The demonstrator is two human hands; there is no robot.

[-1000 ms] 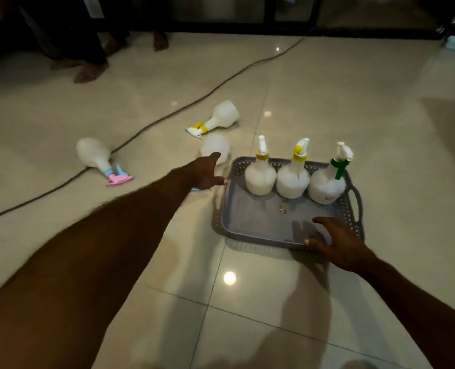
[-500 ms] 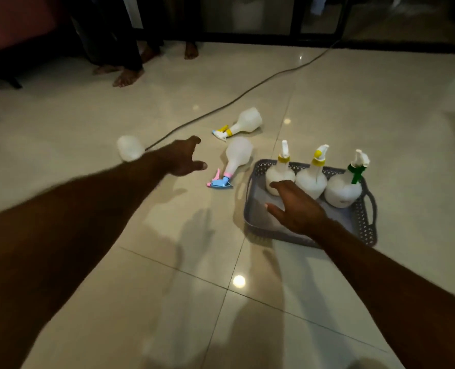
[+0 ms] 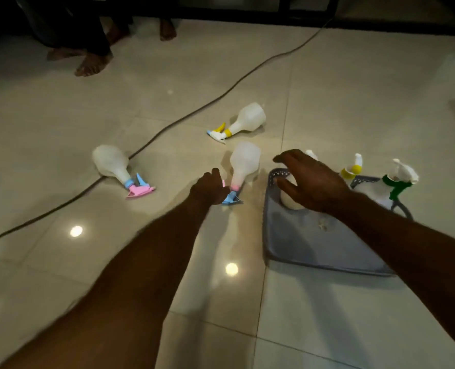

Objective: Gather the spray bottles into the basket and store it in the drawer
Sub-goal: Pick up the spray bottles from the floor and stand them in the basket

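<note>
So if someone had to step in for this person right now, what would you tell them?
Left hand: down at the spray head of the nearest lying bottle; whether the fingers grip it yet is unclear.
Right hand: open, hovering over the basket's left end, holding nothing.
Done: three bottles stand in the basket, one behind the right hand, a yellow-collared one and a green-triggered one.
Left: three bottles lie on the floor: the nearest, a pink-triggered one by the cable, a yellow-triggered one farther off. Then store the basket; no drawer in view.
</note>
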